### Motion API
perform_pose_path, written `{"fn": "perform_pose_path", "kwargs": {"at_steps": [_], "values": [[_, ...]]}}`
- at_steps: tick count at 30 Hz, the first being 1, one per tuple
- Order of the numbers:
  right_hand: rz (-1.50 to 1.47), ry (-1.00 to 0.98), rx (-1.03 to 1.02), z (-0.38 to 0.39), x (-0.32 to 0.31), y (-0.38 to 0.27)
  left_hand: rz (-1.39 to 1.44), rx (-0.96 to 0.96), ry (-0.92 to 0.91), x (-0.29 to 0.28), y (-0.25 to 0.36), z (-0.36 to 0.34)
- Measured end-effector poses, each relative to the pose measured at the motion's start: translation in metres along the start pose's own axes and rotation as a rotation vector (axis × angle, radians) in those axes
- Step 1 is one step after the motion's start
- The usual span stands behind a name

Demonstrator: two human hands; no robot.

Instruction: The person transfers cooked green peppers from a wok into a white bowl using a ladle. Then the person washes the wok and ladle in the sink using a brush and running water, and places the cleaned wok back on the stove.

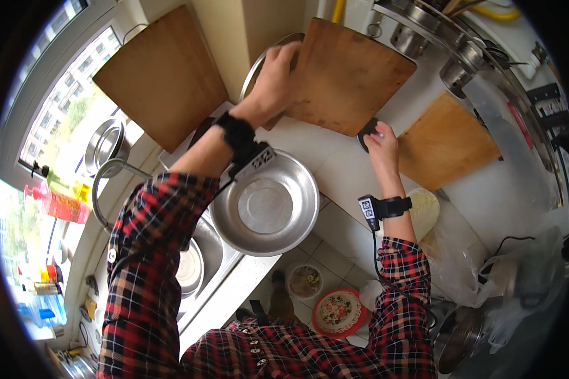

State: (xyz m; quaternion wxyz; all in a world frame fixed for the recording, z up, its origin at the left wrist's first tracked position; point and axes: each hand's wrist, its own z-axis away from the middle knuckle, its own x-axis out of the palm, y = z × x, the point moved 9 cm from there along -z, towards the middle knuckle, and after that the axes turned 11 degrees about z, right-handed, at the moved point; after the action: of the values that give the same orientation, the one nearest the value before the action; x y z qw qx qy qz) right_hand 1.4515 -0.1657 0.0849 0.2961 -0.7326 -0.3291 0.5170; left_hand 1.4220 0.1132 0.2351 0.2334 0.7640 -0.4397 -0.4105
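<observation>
My left hand (275,85) is at the left edge of a wooden cutting board (357,76), its fingers curled around that edge; the fingertips are partly hidden and a little blurred. The board stands tilted at the back of the white counter. By the board's lower right corner, my right hand (384,148) is closed on a small dark object (364,135), whose kind I cannot make out. A round metal-rimmed thing (253,72) shows partly behind my left hand. Below my left forearm sits a wide steel basin (265,202) with nothing in it.
Another cutting board (164,76) leans by the window, and a third (449,142) lies at the right. The faucet (101,189) and sink (212,256) are left. A red-rimmed plate of food (339,312) and a bowl (305,280) are below. Utensil holders (461,69) hang back right.
</observation>
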Motion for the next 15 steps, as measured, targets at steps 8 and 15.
{"fn": "perform_pose_path", "kwargs": {"at_steps": [8,15], "values": [[-0.067,0.023,0.076,-0.039,0.020,0.030,0.233,-0.366,-0.225,-0.026,-0.019,0.128],[-0.469,-0.116,0.040,-0.056,0.055,0.019,0.311,-0.435,-0.183,-0.049,-0.017,0.188]]}}
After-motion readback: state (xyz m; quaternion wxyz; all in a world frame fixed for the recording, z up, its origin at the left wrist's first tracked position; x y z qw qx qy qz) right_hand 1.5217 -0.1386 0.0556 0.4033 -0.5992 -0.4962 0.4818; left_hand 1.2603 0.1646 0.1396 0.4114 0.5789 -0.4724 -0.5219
